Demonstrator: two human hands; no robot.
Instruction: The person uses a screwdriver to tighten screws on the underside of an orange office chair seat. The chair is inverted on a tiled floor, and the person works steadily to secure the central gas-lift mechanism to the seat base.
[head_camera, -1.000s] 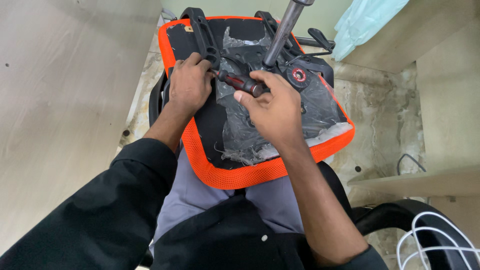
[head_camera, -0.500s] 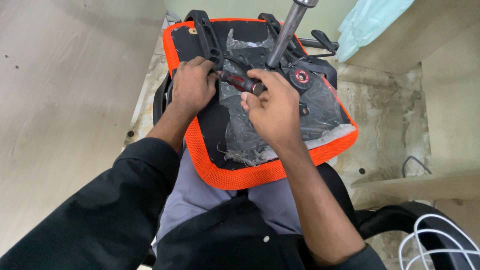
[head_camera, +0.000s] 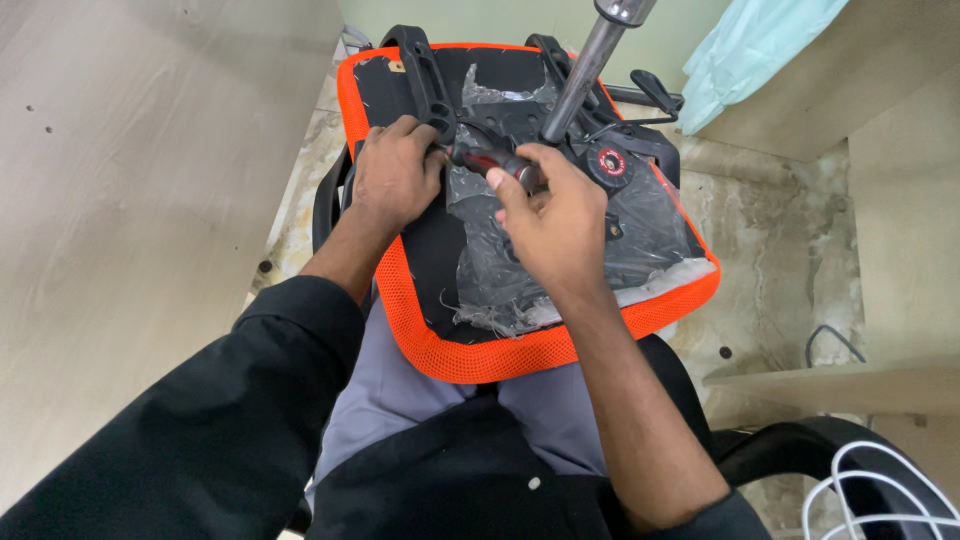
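An upturned office chair seat (head_camera: 470, 362) with an orange mesh rim lies across my lap, its black underside facing up under torn clear plastic wrap (head_camera: 520, 290). My right hand (head_camera: 555, 215) grips the red-and-black handle of a screwdriver (head_camera: 490, 162), which points left toward the black bracket (head_camera: 425, 75). My left hand (head_camera: 392, 175) rests on the seat's underside at the bracket, its fingers at the tool's tip. The metal gas cylinder (head_camera: 585, 65) rises from the black mechanism, beside a round red-and-black knob (head_camera: 611, 162).
A wooden panel (head_camera: 130, 200) fills the left side. To the right are a marble-pattern floor (head_camera: 770, 250), a pale green cloth (head_camera: 745, 50), a wooden board (head_camera: 850, 385), a black chair part (head_camera: 790, 445) and white cables (head_camera: 880, 490).
The view has shifted slightly, so the seat sits a little lower and further right. Both hands stay at the bracket with the screwdriver; my right hand has turned slightly on the handle.
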